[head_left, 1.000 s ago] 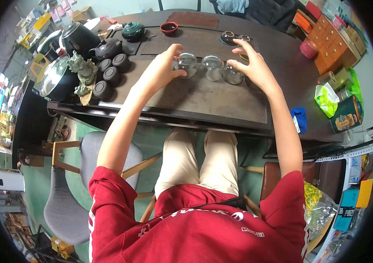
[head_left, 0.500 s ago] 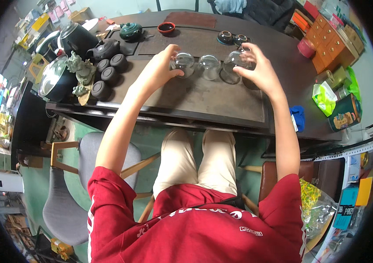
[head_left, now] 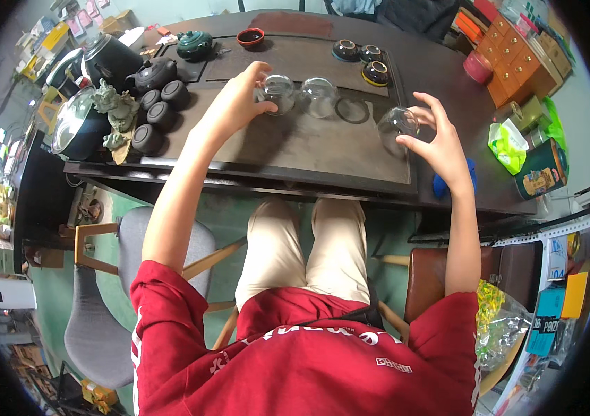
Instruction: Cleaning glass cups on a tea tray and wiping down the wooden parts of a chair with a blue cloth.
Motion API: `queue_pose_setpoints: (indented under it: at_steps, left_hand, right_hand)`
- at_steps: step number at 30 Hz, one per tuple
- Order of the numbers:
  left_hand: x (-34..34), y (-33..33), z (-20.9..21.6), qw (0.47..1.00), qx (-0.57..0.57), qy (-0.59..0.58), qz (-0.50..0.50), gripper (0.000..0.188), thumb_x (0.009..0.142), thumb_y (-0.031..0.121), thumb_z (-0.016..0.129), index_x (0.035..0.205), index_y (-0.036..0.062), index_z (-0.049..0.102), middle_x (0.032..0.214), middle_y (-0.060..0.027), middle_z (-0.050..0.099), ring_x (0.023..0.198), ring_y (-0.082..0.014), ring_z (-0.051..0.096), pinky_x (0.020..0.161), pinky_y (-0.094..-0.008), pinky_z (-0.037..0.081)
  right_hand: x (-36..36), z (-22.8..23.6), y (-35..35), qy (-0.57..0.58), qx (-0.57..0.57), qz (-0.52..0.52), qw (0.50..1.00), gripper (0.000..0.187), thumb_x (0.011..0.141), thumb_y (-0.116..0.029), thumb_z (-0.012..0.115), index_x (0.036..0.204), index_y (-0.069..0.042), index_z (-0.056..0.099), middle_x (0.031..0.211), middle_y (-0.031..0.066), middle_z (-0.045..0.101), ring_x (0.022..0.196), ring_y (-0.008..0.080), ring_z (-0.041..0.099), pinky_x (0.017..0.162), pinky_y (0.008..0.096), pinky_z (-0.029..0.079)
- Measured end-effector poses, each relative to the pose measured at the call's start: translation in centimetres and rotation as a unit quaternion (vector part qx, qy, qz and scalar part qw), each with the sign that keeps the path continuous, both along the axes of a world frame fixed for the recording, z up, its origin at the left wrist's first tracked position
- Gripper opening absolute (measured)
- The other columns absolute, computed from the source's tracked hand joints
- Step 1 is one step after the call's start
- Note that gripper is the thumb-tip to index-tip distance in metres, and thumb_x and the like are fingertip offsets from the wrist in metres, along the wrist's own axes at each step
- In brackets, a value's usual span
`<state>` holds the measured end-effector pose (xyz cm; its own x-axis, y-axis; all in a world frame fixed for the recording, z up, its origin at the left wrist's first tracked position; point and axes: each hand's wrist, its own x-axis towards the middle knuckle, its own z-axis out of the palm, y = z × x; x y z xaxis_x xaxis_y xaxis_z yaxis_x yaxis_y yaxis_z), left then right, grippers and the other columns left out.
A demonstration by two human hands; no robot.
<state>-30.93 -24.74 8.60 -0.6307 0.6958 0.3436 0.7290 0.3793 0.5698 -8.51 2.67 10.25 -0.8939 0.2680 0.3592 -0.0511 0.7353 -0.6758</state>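
Note:
Three clear rounded glass cups are over the tea tray (head_left: 295, 156). My left hand (head_left: 239, 100) curves around the side of the leftmost glass cup (head_left: 279, 95), thumb and fingertips against it; the cup stands on the tray. Just right of it, a second glass cup (head_left: 318, 98) stands untouched. My right hand (head_left: 437, 139) grips the third glass cup (head_left: 400, 123) between thumb and fingers, tilted, near the tray's right edge. A dark ring mark (head_left: 352, 109) lies on the tray between the second cup and the held one.
Dark cups (head_left: 148, 139), a dark teapot (head_left: 152, 73) and a dragon-like figurine (head_left: 118, 114) stand at left. Farther back are a green teapot (head_left: 194, 45), a red bowl (head_left: 250, 37) and small dark cups (head_left: 375, 73). A wooden drawer chest (head_left: 513, 59) and a dark green canister (head_left: 541, 170) stand at right.
My right hand has moved right and nearer with its glass cup, exposing the dark ring and a small yellow-rimmed cup behind. My left hand stays at the leftmost cup.

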Motion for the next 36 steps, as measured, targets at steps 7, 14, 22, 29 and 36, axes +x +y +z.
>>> queue_pose_setpoints:
  at_steps: [7,14,22,29,36]
  left_hand:
    - [-0.1,0.0,0.1,1.0,-0.013,-0.007,0.0,0.065,0.068,0.009,0.078,0.123,0.0052,0.044,0.116,-0.015,0.059,0.114,-0.0277,0.056,0.093,-0.0374,0.045]
    - [0.0,0.0,0.2,1.0,-0.024,-0.006,0.005,0.066,0.068,0.009,0.078,0.124,0.0056,0.044,0.116,-0.0149,0.059,0.114,-0.028,0.055,0.093,-0.0377,0.045]
    - [0.2,0.0,0.3,1.0,-0.023,-0.006,0.008,0.066,0.068,0.01,0.078,0.124,0.0057,0.044,0.117,-0.0148,0.059,0.115,-0.0283,0.054,0.095,-0.0381,0.045]
    - [0.3,0.2,0.3,1.0,-0.023,-0.002,0.005,0.066,0.069,0.011,0.078,0.125,0.0061,0.043,0.119,-0.015,0.058,0.116,-0.0285,0.054,0.095,-0.0389,0.045]
    - [0.4,0.0,0.1,1.0,-0.014,-0.006,0.007,0.065,0.069,0.008,0.077,0.125,0.0061,0.043,0.119,-0.0156,0.058,0.116,-0.0286,0.054,0.096,-0.0388,0.044]
  right_hand:
    - [0.7,-1.2,0.3,-0.003,0.001,-0.001,1.0,0.073,0.066,-0.018,0.082,0.127,-0.007,0.043,0.11,0.0164,0.063,0.105,0.0249,0.06,0.093,0.0354,0.045]
    - [0.5,-1.5,0.2,-0.013,-0.001,-0.005,1.0,0.075,0.065,-0.019,0.082,0.128,-0.007,0.044,0.111,0.0161,0.061,0.107,0.0253,0.059,0.094,0.0359,0.045]
    - [0.6,-1.2,0.0,-0.031,0.012,0.007,0.999,0.074,0.066,-0.02,0.081,0.129,-0.009,0.044,0.114,0.0166,0.059,0.108,0.0258,0.058,0.094,0.037,0.045]
    - [0.5,-1.5,0.4,-0.045,0.046,0.015,0.998,0.072,0.069,-0.021,0.08,0.13,-0.01,0.043,0.113,0.0166,0.058,0.106,0.0267,0.057,0.094,0.0384,0.045]
    - [0.4,-1.1,0.0,-0.098,0.009,0.023,0.995,0.077,0.071,-0.021,0.078,0.136,-0.011,0.038,0.119,0.0156,0.054,0.112,0.0258,0.053,0.097,0.037,0.04]
